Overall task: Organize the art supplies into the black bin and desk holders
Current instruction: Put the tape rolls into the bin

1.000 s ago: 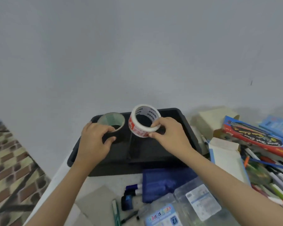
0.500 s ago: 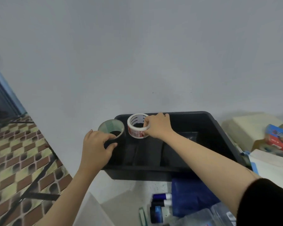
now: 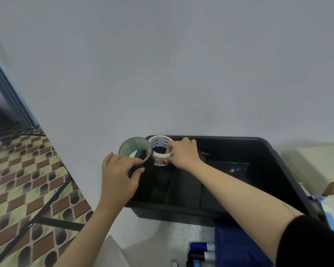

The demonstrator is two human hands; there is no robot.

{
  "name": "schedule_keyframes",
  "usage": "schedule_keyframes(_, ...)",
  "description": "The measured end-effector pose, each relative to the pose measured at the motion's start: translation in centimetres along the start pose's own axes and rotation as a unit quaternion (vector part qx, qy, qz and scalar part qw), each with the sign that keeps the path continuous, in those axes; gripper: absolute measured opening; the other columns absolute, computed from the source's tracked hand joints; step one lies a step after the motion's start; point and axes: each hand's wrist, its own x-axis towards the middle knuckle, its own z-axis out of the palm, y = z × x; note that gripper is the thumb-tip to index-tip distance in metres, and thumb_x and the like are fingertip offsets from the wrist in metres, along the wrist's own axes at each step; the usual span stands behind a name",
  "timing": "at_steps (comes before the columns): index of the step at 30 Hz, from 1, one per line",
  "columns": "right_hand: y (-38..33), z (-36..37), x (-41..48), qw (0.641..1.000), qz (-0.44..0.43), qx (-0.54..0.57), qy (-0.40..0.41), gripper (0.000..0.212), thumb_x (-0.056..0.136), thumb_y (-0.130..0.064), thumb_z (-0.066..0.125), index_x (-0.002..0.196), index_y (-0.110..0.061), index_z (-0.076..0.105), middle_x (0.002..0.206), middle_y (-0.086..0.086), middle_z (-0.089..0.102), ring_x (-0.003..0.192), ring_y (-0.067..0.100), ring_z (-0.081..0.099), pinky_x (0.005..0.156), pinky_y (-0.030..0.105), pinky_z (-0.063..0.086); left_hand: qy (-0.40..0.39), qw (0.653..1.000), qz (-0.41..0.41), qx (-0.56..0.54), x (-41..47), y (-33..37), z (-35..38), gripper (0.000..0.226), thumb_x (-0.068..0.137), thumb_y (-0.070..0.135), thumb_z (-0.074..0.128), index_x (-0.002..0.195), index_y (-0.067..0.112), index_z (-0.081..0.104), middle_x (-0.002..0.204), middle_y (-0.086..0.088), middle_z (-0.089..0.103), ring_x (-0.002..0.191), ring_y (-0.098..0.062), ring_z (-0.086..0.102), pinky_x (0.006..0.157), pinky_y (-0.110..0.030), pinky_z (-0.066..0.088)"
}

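Observation:
A black bin (image 3: 274, 160) stands against the wall on the table. My left hand (image 3: 118, 174) grips a clear tape roll (image 3: 132, 146) with a greenish core, held at the bin's far left corner. Right beside it, my right hand (image 3: 183, 153) pinches a white tape roll (image 3: 160, 149) with red print, low inside that same corner. The two rolls nearly touch. The bin's floor shows dark dividers; its other contents are hard to make out.
Dark markers (image 3: 201, 251) and a blue pouch (image 3: 237, 245) lie on the table in front of the bin. Cream and blue boxes (image 3: 316, 166) sit to the right. The table's left edge drops to a tiled floor (image 3: 17, 180).
My right hand has carried the white roll left and down into the bin's far left corner. My left hand kept the clear roll there. The camera has swung left.

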Motion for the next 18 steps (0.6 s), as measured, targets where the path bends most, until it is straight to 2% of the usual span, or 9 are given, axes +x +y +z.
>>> schedule_keyframes(6, 0.2, 0.2, 0.7, 0.997, -0.017, -0.056, -0.043, 0.007, 0.081, -0.028, 0.064, 0.084, -0.03, 0.058, 0.092, -0.007, 0.062, 0.101, 0.021, 0.042, 0.084, 0.037, 0.023, -0.001, 1.0, 0.002, -0.006, 0.3, -0.3, 0.3, 0.023, 0.061, 0.004, 0.085, 0.079, 0.011, 0.073, 0.072, -0.001, 0.068, 0.074, -0.025, 0.062, 0.096, -0.043, 0.034)
schedule_keyframes(10, 0.2, 0.9, 0.7, 0.993, -0.039, -0.095, -0.061, 0.013, 0.084, -0.027, 0.061, 0.096, -0.032, 0.063, 0.09, -0.006, 0.06, 0.103, 0.021, 0.043, 0.095, 0.041, 0.024, -0.003, 1.0, 0.004, -0.003, 0.1, -0.2, 0.5, 0.019, 0.064, 0.007, 0.084, 0.079, 0.012, 0.074, 0.076, -0.002, 0.07, 0.077, -0.025, 0.064, 0.097, -0.043, 0.033)
schedule_keyframes(12, 0.2, 1.2, 0.8, 0.992, -0.038, -0.109, -0.06, 0.011, 0.083, -0.026, 0.061, 0.092, -0.033, 0.061, 0.087, -0.007, 0.058, 0.103, 0.022, 0.044, 0.096, 0.042, 0.023, -0.006, 1.0, 0.004, -0.003, 0.1, -0.2, 0.6, 0.022, 0.062, 0.004, 0.085, 0.079, 0.012, 0.074, 0.076, -0.002, 0.071, 0.077, -0.025, 0.064, 0.097, -0.044, 0.034)
schedule_keyframes(16, 0.1, 1.6, 1.2, 0.984, -0.04, -0.152, -0.082, 0.022, 0.081, -0.031, 0.065, 0.103, -0.033, 0.065, 0.099, -0.004, 0.063, 0.107, 0.024, 0.044, 0.099, 0.044, 0.022, -0.006, 1.0, 0.003, -0.006, 0.2, -0.2, 0.6, 0.022, 0.061, 0.003, 0.085, 0.078, 0.012, 0.073, 0.075, -0.001, 0.07, 0.077, -0.023, 0.063, 0.098, -0.043, 0.034)
schedule_keyframes(18, 0.2, 1.8, 1.3, 0.98, -0.039, -0.172, -0.089, 0.024, 0.08, -0.034, 0.065, 0.104, -0.032, 0.065, 0.098, -0.003, 0.063, 0.107, 0.024, 0.043, 0.099, 0.044, 0.022, -0.005, 1.0, 0.004, -0.007, 0.2, -0.3, 0.6, 0.022, 0.061, 0.003, 0.085, 0.077, 0.012, 0.073, 0.075, 0.0, 0.07, 0.076, -0.023, 0.063, 0.098, -0.042, 0.034)
